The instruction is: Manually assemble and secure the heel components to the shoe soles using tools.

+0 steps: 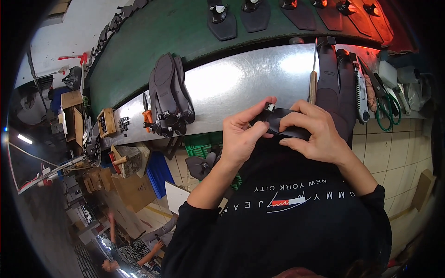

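Note:
A black sandal (294, 133) is held in front of my shirt, just off the near edge of the metal table (218, 85). My left hand (244, 134) is closed around one end, thumb and fingers pinching near a small shiny white-and-black piece (270, 107). From the other side, my right hand (320, 132) grips the sandal, its fingers curled over the dark surface. Much of the sandal is hidden by my fingers. More dark sandals (168, 88) lie stacked on the table to the left, and further dark soles (328, 78) lie to the right.
Across the far side runs a green surface (134, 60) with several soles (221, 22), some lit red. A wooden-handled pointed tool (313, 88), green-handled scissors (388, 109), a utility knife (362, 99) and orange-handled pliers (147, 116) lie on the table. Below stands a green crate (198, 149). Another person (130, 255) is at lower left.

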The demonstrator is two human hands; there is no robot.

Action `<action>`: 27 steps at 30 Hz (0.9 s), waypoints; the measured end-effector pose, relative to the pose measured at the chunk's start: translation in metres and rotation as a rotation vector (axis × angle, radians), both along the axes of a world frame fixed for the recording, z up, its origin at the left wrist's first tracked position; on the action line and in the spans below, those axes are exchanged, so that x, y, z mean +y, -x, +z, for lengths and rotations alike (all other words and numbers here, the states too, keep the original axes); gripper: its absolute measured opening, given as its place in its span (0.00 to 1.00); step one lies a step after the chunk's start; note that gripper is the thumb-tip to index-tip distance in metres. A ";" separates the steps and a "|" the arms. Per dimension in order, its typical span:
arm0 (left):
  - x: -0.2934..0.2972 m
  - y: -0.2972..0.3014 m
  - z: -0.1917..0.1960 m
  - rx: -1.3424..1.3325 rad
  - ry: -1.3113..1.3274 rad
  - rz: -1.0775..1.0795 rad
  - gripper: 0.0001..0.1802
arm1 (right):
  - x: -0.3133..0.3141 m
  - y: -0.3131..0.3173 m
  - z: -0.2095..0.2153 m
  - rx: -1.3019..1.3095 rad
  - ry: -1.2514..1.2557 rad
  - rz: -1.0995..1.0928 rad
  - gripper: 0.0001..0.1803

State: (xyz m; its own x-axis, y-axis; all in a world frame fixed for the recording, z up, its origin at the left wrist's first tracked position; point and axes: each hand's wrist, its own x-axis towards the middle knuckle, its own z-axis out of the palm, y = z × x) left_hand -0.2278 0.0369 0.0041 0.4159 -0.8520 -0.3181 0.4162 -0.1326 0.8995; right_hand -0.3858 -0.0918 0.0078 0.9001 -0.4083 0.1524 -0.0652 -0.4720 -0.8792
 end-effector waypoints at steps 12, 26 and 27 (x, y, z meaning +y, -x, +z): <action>-0.003 -0.011 0.019 0.263 -0.116 -0.061 0.26 | 0.011 0.001 -0.003 -0.217 0.308 -0.156 0.12; 0.005 -0.011 0.016 0.148 -0.211 -0.239 0.17 | 0.011 0.006 0.000 -0.136 0.223 -0.200 0.08; 0.006 -0.009 0.014 0.115 -0.214 -0.227 0.16 | 0.011 0.006 0.000 -0.151 0.247 -0.207 0.09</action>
